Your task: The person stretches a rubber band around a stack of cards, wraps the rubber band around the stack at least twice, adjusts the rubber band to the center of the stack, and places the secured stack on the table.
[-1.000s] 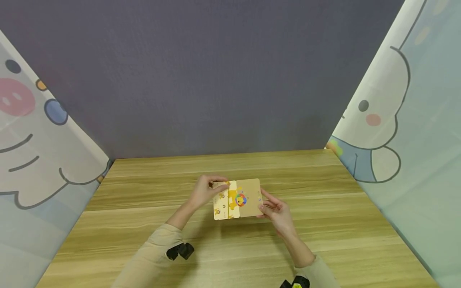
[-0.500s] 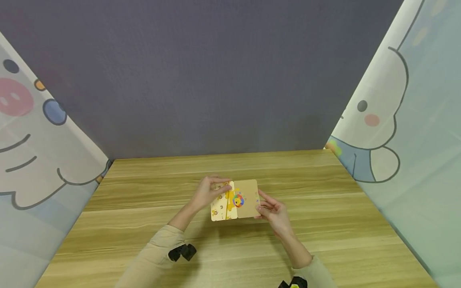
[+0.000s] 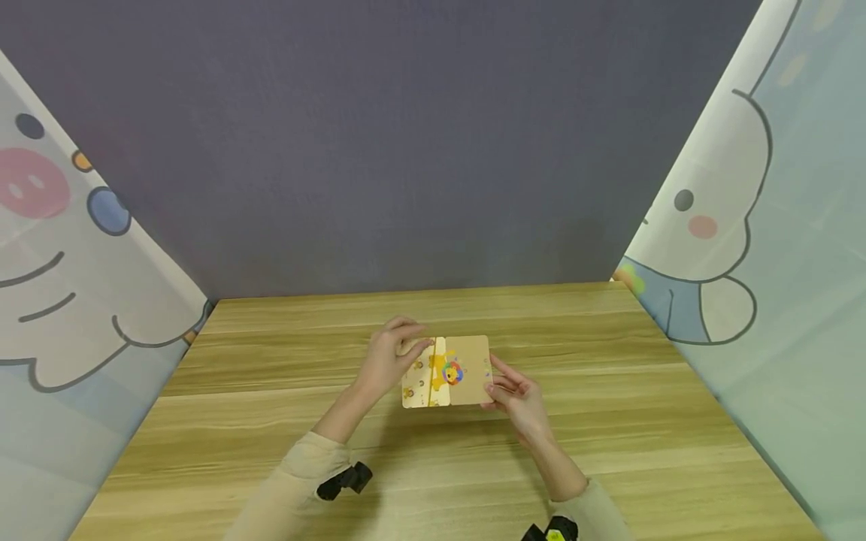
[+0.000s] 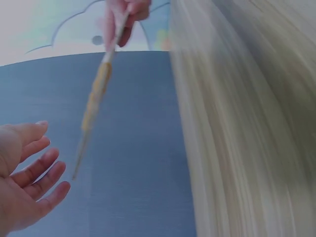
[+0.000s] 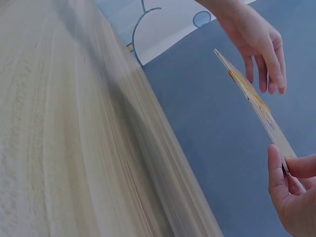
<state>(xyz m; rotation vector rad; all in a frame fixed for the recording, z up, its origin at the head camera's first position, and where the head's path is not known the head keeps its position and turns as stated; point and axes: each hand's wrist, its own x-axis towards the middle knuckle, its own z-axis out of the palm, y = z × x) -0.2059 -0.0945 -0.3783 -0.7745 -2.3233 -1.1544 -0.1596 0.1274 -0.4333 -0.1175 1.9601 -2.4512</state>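
A small notebook (image 3: 473, 357) is held above the table in the head view. Its cover is cream with little animal prints on the left and brown on the right, with a lion figure between. A thin yellow line, like an elastic band, runs down the cream part. My right hand (image 3: 528, 409) pinches the notebook's right edge, thumb on the front. Beside the upper left corner is my left hand (image 3: 386, 361). The left wrist view shows the left hand's fingers (image 4: 44, 180) spread and slightly bent, apart from the notebook, which appears edge-on there.
A wood-grain table (image 3: 575, 323) lies beneath the hands. Behind it rises a dark grey panel (image 3: 419, 150). Cloths with cartoon animals hang at the left (image 3: 68, 315) and right (image 3: 717, 188). Black wrist devices sit at both sleeves.
My left hand has let go of the notebook's upper edge and lifted slightly away. The right hand keeps its grip, and the notebook has barely shifted.
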